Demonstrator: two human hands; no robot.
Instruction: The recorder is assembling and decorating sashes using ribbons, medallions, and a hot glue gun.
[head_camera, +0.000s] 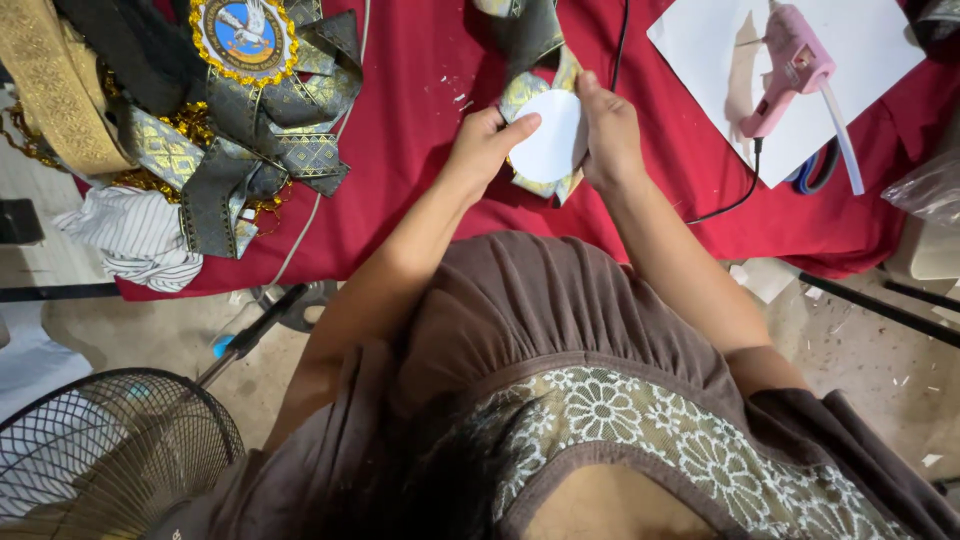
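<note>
My left hand (487, 142) and my right hand (608, 130) together hold a ribbon rosette (535, 90) of grey and gold patterned ribbon over the red cloth (420, 90). A white paper disc (550, 140) lies on the rosette's back, facing me. My left thumb presses on the disc's left edge. My right hand grips the rosette's right side, fingers curled behind it. The rosette's front is hidden.
A pink glue gun (790, 65) rests on a white sheet (720, 40) at the far right, its black cord (730, 205) trailing across the cloth. Scissors (815, 170) lie beside it. A finished rosette with a badge (245, 40) and gold ribbon (55, 80) sit left. A fan (100, 450) stands lower left.
</note>
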